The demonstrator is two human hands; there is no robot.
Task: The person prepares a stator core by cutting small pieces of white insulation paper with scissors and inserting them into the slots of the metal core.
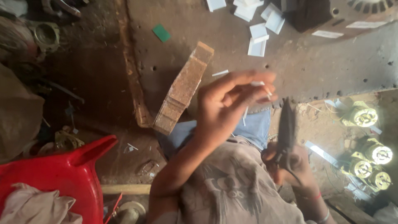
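A red plastic container sits at the far left, with a rusty brick lying slantwise on the floor beside it. The left hand pinches a small white strip between thumb and fingers, its long axis roughly level, pointing right. The right hand grips dark scissors, blades upright and closed. Small motors lie at the right.
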